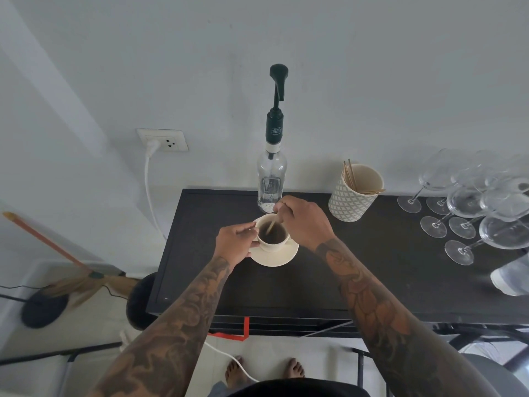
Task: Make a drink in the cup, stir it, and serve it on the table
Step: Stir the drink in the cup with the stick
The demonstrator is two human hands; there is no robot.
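A cream cup (272, 234) full of dark drink sits on a matching saucer (282, 255) on the dark worktop (315, 282). Taking the cup as the landmark: the left hand (233, 244) is at its left side, its grip closed on the cup, thumb at the rim and fingers curled round the wall down by the saucer edge. The right hand (305, 222) hangs just behind and to the right of the cup, its grip pinched on a thin wooden stir stick (272, 224) that slants down into the drink.

Directly behind the cup, close to the wall, stands a clear glass bottle (271, 183) with a tall dark pump head (277, 81). Behind and to the right is a patterned paper cup (350, 199) holding more wooden sticks. Well to the right, a cluster of wine glasses (475, 202) lies on the worktop, bowls stacked against one another. Behind and to the left, a white plug sits in a wall socket (163, 140).
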